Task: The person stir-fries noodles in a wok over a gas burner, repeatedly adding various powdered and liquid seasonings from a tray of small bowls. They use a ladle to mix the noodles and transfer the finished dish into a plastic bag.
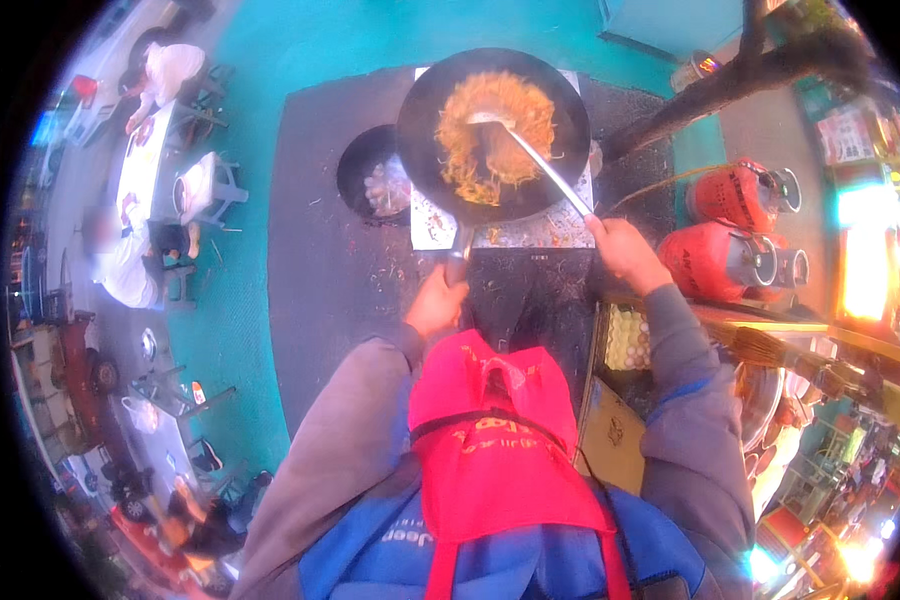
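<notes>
A dark wok [427,105] sits over a pale, food-spattered stove top [544,234]. Inside it, fried noodles [525,154] with bits of vegetable form a rough ring, the dark metal showing through the middle. My left hand [436,304] grips the wok's handle [459,259] at the near side. My right hand [626,251] holds the long shaft of a metal wok spatula [544,166], its blade among the noodles left of the wok's centre. Partly behind the wok, on the left, a dark round container [354,176] holds eggs [386,187] under what looks like clear plastic.
Red gas cylinders [727,195] stand to the right, with a hose running toward the stove. A tree trunk or branch [690,109] slants in at upper right. Near my right forearm are egg trays [626,337] and a cardboard box [615,439]. People sit at a white table [146,161] on the left.
</notes>
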`<state>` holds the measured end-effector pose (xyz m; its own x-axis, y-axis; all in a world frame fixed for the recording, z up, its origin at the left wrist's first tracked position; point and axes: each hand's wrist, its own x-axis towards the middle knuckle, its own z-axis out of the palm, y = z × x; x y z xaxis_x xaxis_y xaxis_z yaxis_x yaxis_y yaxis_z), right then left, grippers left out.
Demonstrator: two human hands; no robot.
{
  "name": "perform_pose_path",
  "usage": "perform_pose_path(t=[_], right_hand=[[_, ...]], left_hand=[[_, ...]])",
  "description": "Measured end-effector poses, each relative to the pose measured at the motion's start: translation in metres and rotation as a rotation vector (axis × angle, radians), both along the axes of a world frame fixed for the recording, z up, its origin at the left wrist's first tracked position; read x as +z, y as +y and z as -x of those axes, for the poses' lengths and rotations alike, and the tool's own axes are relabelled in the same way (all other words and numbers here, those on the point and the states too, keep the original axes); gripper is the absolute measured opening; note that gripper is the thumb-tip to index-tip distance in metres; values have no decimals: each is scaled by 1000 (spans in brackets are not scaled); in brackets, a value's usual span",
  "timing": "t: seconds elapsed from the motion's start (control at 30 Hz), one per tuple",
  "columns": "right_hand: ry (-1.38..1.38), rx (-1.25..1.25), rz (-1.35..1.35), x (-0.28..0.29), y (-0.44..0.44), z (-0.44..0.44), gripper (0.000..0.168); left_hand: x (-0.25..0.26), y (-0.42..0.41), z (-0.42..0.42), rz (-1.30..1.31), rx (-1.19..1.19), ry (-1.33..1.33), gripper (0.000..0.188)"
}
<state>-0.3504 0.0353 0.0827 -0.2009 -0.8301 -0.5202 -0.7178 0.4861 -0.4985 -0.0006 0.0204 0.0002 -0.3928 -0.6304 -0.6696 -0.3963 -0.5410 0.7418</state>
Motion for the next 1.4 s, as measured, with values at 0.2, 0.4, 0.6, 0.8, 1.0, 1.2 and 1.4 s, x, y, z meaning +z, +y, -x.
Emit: perform_pose_path(t=[0.2,0.4,0.6,0.8,1.0,1.2,1.4], right_hand=[[-8,25,63,10,32,-27,65],[-84,-118,-40,-2,12,10,58],[-230,-308,-41,22,40,-30,53],[27,-171,50,7,82,-42,48],[-103,-164,-43,26,72,-70,53],[-72,33,-228,66,26,18,48],[79,-25,301,-6,16,-11,45]], left_hand=[[42,-10,29,198,-66,-181,29],[-1,-16,5,-31,27,73,25],[-4,4,4,25,27,29,27],[-21,-52,46,-85,43,109,23],[-59,-102,64,-18,50,216,24],[43,-109,46,-181,-28,24,35],[-11,-15,22,27,42,-53,27]])
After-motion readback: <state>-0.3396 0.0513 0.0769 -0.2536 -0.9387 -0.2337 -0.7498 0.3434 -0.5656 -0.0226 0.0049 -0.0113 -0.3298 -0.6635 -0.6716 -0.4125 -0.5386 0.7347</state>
